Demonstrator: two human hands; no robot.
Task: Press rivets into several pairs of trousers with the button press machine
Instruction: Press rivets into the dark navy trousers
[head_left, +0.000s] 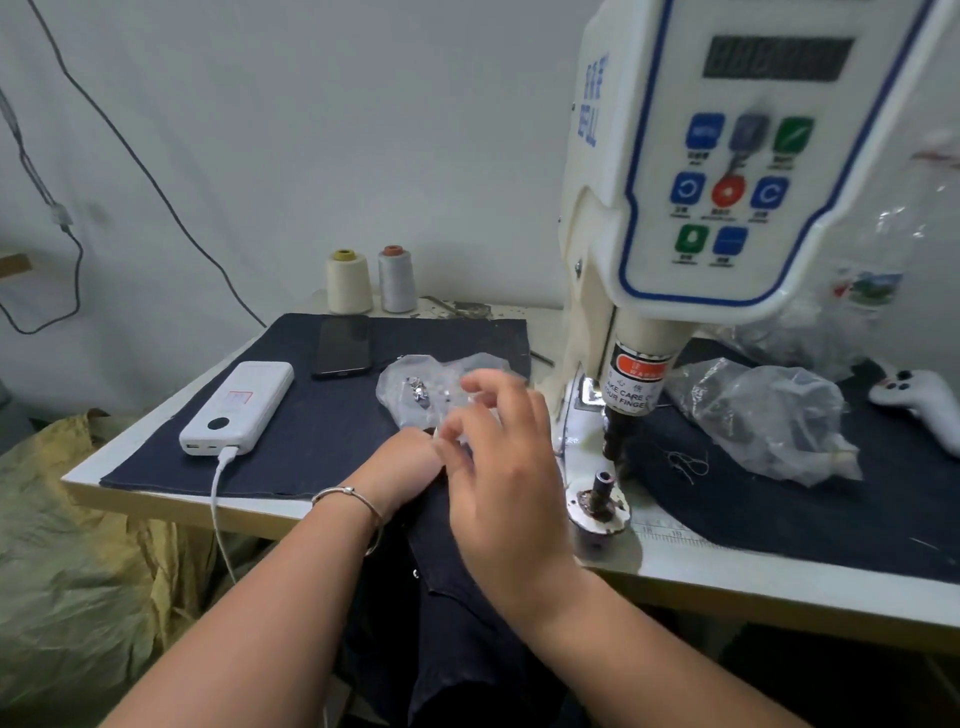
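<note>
Trousers (457, 597) of dark cloth hang over the near table edge at about 6 o'clock from the middle of my view, running down between my forearms. My left hand (405, 462) lies on them at the table edge with a bangle (353, 499) on its wrist; its fingers are hidden behind my right hand, so I cannot tell whether they grip anything. My right hand (498, 457) hovers just above it, blurred, fingers spread and loosely bent, holding nothing that I can make out. Right beyond the fingertips, toward 12 o'clock, lies a clear plastic bag (421, 387) with small shiny metal pieces (418, 392) in it, probably rivets. The button press machine (727, 197) stands at 2 o'clock, its lower die post (602, 493) just at 3 o'clock from my right hand. At 9 o'clock a white power bank (239, 408) rests on a dark cloth mat (322, 431), with a phone (343, 345) beside it and two thread cones (371, 280) behind them at 12 o'clock.
</note>
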